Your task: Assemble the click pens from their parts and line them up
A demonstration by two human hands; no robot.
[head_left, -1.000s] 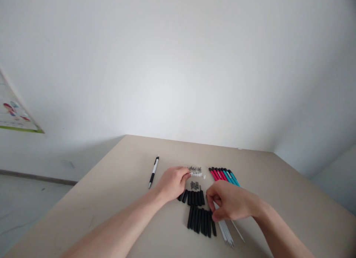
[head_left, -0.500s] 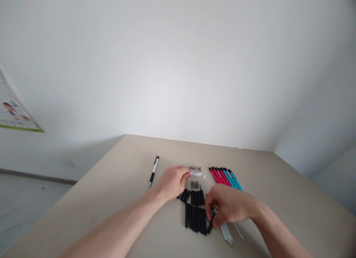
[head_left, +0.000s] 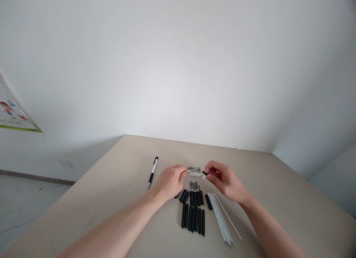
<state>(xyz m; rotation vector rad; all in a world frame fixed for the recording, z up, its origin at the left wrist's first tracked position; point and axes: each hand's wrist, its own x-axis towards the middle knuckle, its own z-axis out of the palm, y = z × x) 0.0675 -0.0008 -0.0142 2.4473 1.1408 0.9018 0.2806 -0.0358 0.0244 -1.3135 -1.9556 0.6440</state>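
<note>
My left hand (head_left: 171,180) pinches a thin rod (head_left: 193,170) whose free end points right, above small metal springs and white pieces (head_left: 195,174). My right hand (head_left: 226,179), fingers closed, grips a small black tube (head_left: 205,173) with its end pointing toward the rod. A narrow gap separates the two hands. Below them lie small metal parts (head_left: 194,185), a row of short black tubes (head_left: 196,198) and a row of longer black tubes (head_left: 193,219). White refills (head_left: 221,221) fan out below my right hand.
A white and black pen (head_left: 152,172) lies left of my left hand on the beige table (head_left: 130,157). The wall (head_left: 178,83) rises behind the table's back edge. A poster (head_left: 13,109) hangs at the far left.
My right hand has moved up and left from beside the long black tubes, carrying a black tube, and now covers the red and blue pen barrels. My left hand stays almost in place.
</note>
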